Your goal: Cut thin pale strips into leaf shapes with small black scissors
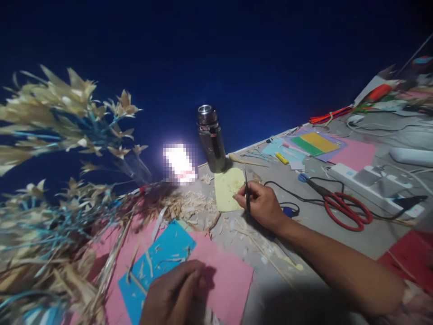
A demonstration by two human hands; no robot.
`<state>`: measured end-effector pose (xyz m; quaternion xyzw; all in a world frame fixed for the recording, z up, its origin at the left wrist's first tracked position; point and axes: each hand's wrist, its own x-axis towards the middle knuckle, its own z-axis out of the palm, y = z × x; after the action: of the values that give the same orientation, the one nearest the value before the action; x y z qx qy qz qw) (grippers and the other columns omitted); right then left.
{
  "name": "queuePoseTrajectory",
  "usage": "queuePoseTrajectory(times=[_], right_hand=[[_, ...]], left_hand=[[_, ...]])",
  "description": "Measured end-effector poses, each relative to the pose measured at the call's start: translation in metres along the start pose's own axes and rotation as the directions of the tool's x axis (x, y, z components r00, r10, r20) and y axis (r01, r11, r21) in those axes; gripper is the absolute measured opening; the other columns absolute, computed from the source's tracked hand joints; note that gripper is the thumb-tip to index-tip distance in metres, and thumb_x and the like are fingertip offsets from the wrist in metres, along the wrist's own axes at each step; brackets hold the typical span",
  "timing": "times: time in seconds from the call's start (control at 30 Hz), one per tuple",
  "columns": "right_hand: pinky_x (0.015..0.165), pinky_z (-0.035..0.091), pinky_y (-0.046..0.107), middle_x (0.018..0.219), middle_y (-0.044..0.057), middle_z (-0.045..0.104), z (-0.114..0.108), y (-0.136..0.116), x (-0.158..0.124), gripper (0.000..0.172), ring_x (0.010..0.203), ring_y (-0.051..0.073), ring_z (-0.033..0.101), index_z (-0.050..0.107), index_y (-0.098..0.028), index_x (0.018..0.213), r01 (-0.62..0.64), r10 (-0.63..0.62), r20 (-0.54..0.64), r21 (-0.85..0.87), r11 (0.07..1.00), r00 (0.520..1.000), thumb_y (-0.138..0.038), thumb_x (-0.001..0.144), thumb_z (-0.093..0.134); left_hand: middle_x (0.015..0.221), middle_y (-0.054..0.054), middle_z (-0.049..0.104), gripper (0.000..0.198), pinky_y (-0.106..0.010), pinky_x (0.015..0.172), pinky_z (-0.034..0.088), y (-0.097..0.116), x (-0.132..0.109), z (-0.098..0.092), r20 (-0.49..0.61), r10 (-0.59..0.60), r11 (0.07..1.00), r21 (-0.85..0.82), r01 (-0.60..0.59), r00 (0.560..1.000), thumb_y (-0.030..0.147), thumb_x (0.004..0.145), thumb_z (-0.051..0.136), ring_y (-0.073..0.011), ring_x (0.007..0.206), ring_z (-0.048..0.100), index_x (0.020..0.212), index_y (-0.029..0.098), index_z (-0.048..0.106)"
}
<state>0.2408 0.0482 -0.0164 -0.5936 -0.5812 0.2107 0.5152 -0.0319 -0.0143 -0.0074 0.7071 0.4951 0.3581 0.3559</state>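
Observation:
My right hand (260, 203) is closed around a thin dark tool (246, 192), held upright at the edge of a pale yellow sheet (228, 188) lying on the grey table (314, 216). My left hand (176, 293) rests low in view with fingers curled on a blue sheet (162, 257) and a pink sheet (226, 280); a thin straw strip may lie under it, but I cannot make it out. A bundle of dried straw leaves on blue stems (50, 180) fills the left side.
A metal can (211, 137) stands behind the yellow sheet. Red-handled scissors (345, 208) and a white power strip (375, 187) with black cables lie to the right. Coloured papers (314, 143) and straw shavings (182, 205) litter the table. A bright blurred object (179, 163) glows near the far edge.

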Motion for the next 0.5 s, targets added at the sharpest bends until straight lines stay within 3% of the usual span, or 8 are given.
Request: queuePoseTrajectory(times=[0.17, 0.33, 0.5], right_hand=[[0.057, 0.037, 0.025, 0.065, -0.001, 0.064, 0.001, -0.001, -0.005, 0.016, 0.056, 0.013, 0.053, 0.064, -0.019, 0.073, 0.085, -0.084, 0.014, -0.051, 0.995, 0.996, -0.032, 0.082, 0.069], [0.058, 0.038, 0.026, 0.067, 0.001, 0.066, 0.001, -0.003, -0.007, 0.017, 0.058, 0.014, 0.055, 0.064, -0.019, 0.073, 0.124, -0.123, 0.015, -0.109, 0.986, 0.992, -0.033, 0.082, 0.067], [0.056, 0.037, 0.026, 0.064, 0.000, 0.064, 0.002, -0.003, -0.009, 0.018, 0.056, 0.014, 0.053, 0.064, -0.020, 0.071, 0.137, -0.133, 0.041, -0.131, 0.982, 0.990, -0.034, 0.082, 0.067]], left_hand=[[0.082, -0.009, 0.080, 0.019, -0.033, 0.067, 0.053, -0.021, -0.006, 0.029, 0.070, 0.297, 0.946, 0.113, -0.303, 0.952, 0.020, 0.087, 0.067, -0.0261, 0.071, 0.073, 0.097, 0.029, 0.080], [0.069, -0.008, 0.072, 0.016, -0.032, 0.061, 0.047, -0.029, -0.009, 0.032, 0.154, 0.373, 0.908, 0.142, -0.394, 0.915, 0.022, 0.090, 0.064, -0.0222, 0.062, 0.065, 0.096, 0.026, 0.078], [0.065, -0.005, 0.066, 0.021, -0.031, 0.057, 0.036, -0.032, -0.010, 0.032, 0.214, 0.461, 0.831, 0.237, -0.504, 0.861, 0.011, 0.089, 0.058, -0.0197, 0.057, 0.058, 0.100, 0.024, 0.071]])
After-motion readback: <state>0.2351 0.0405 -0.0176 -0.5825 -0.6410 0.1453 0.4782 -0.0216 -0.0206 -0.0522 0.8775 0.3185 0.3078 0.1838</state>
